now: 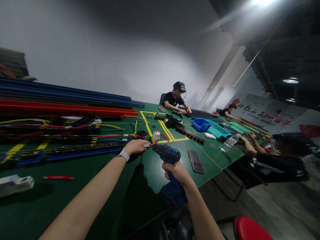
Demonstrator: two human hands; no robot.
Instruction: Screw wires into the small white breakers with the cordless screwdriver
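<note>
My right hand (176, 171) is wrapped round the handle of a blue cordless drill (168, 153), whose nose points left toward my left hand. My left hand (137, 146), with a watch on the wrist, is closed at the drill's tip. A small white piece with an orange mark (146, 145) shows at its fingertips; its exact kind is too small to make out. Just beyond stands a white circuit breaker (156, 136), with short red wires (165, 137) beside it. Strips with red, yellow and blue wires (110, 136) lie to the left of my hand.
On the green table (105, 186) lie a phone (196, 161), a red wire piece (59, 177), a white device (16, 185) and orange rails (62, 108). Blue (201, 124) and teal bins (217, 129) stand farther off. Other people sit around the tables. A red stool (252, 229) is at lower right.
</note>
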